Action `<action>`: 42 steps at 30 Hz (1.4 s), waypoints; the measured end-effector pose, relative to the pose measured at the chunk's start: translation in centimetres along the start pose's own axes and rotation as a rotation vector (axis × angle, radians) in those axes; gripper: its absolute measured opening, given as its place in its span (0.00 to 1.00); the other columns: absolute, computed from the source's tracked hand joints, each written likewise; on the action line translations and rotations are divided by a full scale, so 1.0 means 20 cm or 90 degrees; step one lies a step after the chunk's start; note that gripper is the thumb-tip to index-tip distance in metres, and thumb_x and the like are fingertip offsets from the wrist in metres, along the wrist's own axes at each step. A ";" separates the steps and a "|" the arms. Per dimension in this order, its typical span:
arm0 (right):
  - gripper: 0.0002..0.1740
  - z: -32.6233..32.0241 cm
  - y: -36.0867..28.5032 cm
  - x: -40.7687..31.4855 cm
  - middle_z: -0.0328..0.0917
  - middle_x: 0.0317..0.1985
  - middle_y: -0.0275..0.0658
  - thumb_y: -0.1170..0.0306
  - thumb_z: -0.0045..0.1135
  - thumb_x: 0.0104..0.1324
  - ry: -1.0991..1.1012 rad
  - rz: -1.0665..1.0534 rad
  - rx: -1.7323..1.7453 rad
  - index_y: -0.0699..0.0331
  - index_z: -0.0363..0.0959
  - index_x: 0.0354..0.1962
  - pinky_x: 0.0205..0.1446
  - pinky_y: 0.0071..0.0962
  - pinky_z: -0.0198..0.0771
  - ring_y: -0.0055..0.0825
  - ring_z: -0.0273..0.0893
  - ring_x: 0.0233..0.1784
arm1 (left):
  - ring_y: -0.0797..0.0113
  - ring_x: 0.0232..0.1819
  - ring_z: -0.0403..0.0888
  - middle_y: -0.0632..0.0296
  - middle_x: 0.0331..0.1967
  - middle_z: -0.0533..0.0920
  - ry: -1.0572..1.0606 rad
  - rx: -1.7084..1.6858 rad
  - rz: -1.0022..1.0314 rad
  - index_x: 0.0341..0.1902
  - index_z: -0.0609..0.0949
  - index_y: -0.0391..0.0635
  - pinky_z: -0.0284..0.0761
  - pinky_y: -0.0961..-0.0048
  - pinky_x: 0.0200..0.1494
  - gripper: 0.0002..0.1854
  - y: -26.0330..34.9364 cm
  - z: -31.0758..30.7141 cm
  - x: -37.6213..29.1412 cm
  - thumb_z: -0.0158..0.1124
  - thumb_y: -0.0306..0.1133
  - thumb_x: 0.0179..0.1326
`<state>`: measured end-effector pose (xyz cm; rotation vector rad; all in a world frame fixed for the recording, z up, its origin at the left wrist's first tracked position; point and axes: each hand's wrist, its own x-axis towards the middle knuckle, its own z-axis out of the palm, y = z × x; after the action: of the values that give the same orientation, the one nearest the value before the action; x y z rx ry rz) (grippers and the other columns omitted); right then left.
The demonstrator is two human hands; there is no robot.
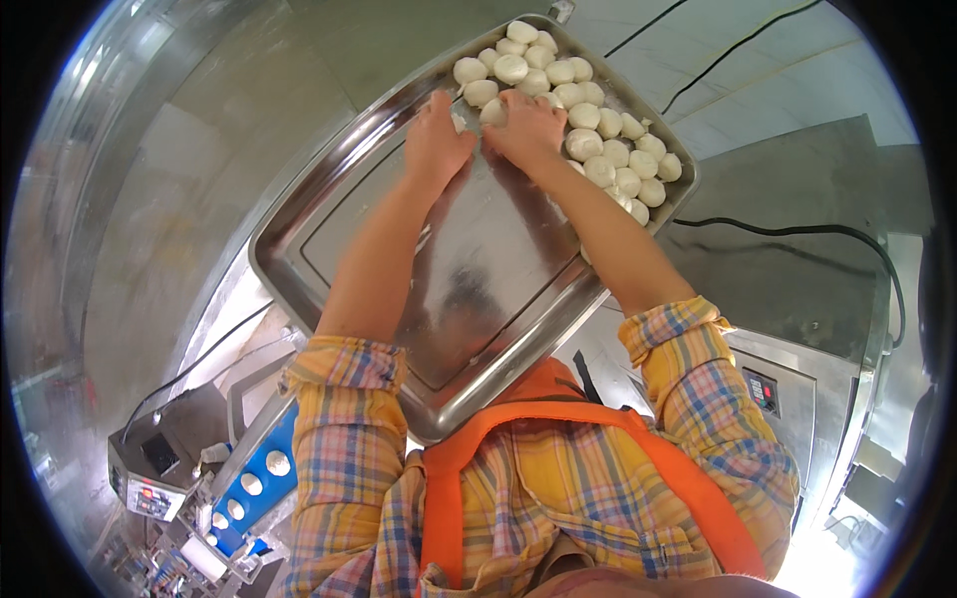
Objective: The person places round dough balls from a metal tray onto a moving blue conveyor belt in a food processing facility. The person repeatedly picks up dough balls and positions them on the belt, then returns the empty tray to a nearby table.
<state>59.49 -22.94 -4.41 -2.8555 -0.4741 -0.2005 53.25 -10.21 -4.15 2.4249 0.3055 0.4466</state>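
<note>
A large rectangular stainless steel tray (478,224) lies tilted across the view before me. Many round white dough balls (598,170) are crowded at its far right end. My right hand (527,127) is among them, its fingers curled on a dough ball (493,112). Just left of it, my left hand (437,142) is over the tray near the far rim, with a small bit of white dough (458,123) by its thumb and fingers. Whether that hand grips the bit cannot be made out. The near part of the tray shows bare metal with a few dough smears.
At lower left a machine with a blue conveyor belt (258,456) carries several dough pieces, beside a control box (149,478). A steel cabinet (792,359) with a keypad stands at right. A black cable (807,228) runs over its top. More cables cross the upper right.
</note>
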 end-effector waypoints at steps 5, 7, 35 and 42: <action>0.28 -0.12 0.03 -0.04 0.77 0.38 0.41 0.50 0.55 0.45 -0.170 0.022 0.162 0.58 0.74 0.40 0.53 0.37 0.60 0.35 0.72 0.47 | 0.58 0.35 0.78 0.55 0.37 0.76 -0.129 -0.920 -0.435 0.44 0.72 0.39 0.77 0.66 0.38 0.15 -0.01 -0.33 -0.26 0.56 0.35 0.57; 0.25 -0.08 0.11 -0.07 0.77 0.37 0.36 0.50 0.58 0.49 -0.323 0.093 0.684 0.57 0.74 0.40 0.41 0.26 0.67 0.30 0.75 0.42 | 0.59 0.37 0.77 0.56 0.38 0.76 -0.151 -1.124 -0.412 0.46 0.73 0.37 0.77 0.63 0.42 0.15 -0.09 -0.49 -0.40 0.54 0.34 0.59; 0.22 -0.34 -1.12 -1.38 0.73 0.43 0.42 0.68 0.58 0.49 -0.406 -0.677 0.248 0.62 0.68 0.44 0.47 0.37 0.67 0.41 0.71 0.45 | 0.61 0.44 0.76 0.54 0.44 0.76 0.252 -0.085 -0.344 0.50 0.72 0.42 0.72 0.73 0.47 0.24 -0.45 -1.14 -2.07 0.63 0.25 0.46; 0.18 -0.26 -1.18 -1.42 0.76 0.36 0.36 0.65 0.60 0.47 -0.247 -0.777 -0.017 0.58 0.73 0.37 0.51 0.33 0.57 0.31 0.68 0.48 | 0.51 0.48 0.71 0.50 0.43 0.75 0.227 -0.009 -0.357 0.49 0.71 0.41 0.68 0.63 0.51 0.24 -0.56 -1.15 -2.13 0.63 0.25 0.45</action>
<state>24.58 -11.17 0.69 -2.1933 -2.2007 0.1613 4.22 -2.74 -4.58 2.1082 1.0933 0.6101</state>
